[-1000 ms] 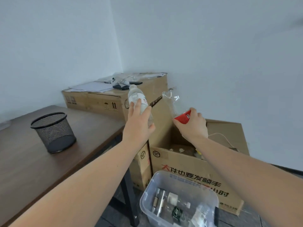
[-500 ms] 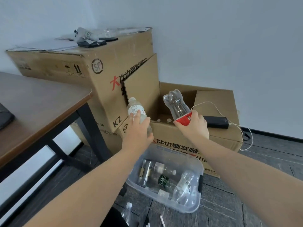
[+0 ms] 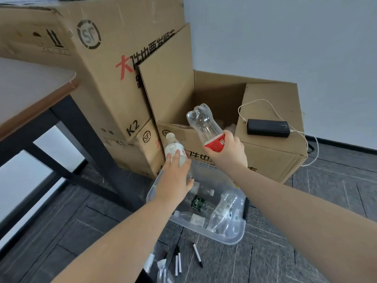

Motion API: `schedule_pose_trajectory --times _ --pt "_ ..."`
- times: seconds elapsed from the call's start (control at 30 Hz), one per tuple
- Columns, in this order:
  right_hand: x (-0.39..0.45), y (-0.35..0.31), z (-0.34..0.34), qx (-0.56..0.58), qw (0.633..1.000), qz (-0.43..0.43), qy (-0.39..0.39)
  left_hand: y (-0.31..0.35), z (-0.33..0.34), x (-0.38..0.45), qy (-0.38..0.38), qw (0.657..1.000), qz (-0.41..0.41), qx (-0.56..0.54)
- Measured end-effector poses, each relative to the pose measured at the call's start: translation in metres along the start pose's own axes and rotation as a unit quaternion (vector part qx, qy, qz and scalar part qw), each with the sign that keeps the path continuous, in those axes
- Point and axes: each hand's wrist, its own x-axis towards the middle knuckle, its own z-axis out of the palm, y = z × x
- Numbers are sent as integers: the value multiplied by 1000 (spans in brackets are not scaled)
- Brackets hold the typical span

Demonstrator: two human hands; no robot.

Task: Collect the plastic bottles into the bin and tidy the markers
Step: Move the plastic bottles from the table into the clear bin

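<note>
My left hand [image 3: 174,181] grips a clear bottle with a white label [image 3: 174,150], held upright over the near left corner of the clear plastic bin [image 3: 230,236]. My right hand [image 3: 228,152] holds a clear bottle with a red label [image 3: 205,127], its base tilted up and away, above the bin's far edge. Several empty bottles [image 3: 219,209] lie inside the bin. Black and white markers [image 3: 177,260] are scattered on the floor just in front of the bin; one lone marker [image 3: 197,254] lies to their right.
Stacked cardboard boxes [image 3: 106,58] stand behind the bin, one open box [image 3: 216,99] with a black power bank [image 3: 267,128] and white cable on its flap. A wooden table [image 3: 30,92] with black legs is at left. The floor is dark tile.
The view has tilted down from the tabletop to the floor. Both hands, each with its bottle, have come lower and now hover over the bin; the markers have come into sight.
</note>
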Motion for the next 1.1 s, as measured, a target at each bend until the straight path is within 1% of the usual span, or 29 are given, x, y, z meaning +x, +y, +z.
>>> schedule_pose_trajectory --times 0.07,0.23,0.33,0.53,0.6,0.7,0.8,0.87,1.0,1.1 --pt "-1 3 6 -4 1000 0 -8 0 10 3 -30 999 -12 4" --pt "-5 13 13 -31 999 0 -19 -11 35 3 -168 982 -85 25" --pt "-5 21 16 -54 998 0 -39 -17 36 1 -212 972 -97 43" --pt "-7 31 35 -74 993 40 -80 -35 25 4 -179 976 -111 53" --pt "-6 35 44 -72 990 65 -104 -39 20 4 -162 979 -110 55" --pt "-5 39 53 -112 980 75 -147 -44 12 5 -149 981 -110 61" --pt "-5 38 55 -136 973 41 -184 -48 3 4 -137 982 -110 69" --pt "-3 35 53 -138 972 5 -190 -49 -4 4 -128 983 -107 79" --pt "2 22 42 -141 971 -70 -180 -43 -23 7 -110 985 -99 93" --pt "3 9 30 -162 967 -123 -155 -36 -39 7 -101 986 -91 96"
